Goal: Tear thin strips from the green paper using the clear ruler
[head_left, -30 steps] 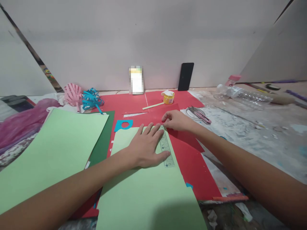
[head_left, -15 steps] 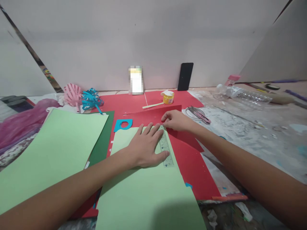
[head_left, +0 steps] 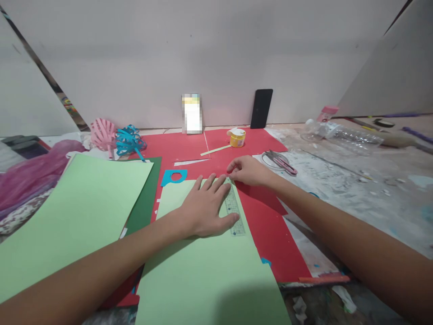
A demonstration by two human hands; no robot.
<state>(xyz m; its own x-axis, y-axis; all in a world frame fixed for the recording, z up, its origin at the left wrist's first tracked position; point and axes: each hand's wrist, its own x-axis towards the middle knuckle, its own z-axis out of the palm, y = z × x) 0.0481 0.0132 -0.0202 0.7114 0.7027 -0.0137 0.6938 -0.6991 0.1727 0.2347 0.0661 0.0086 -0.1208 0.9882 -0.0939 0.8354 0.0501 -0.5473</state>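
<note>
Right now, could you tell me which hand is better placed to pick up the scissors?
The right hand. It rests at the ruler's far end, with the scissors just beyond it. The left hand lies flat on the ruler.

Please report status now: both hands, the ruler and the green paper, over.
Left hand flat, pressing clear ruler on light green sheet. Right hand at ruler's far end, fingers bunched. Nothing in the way.

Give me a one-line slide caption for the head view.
Left hand presses a clear ruler on light green paper; right hand pinches at the ruler's far end.
</note>
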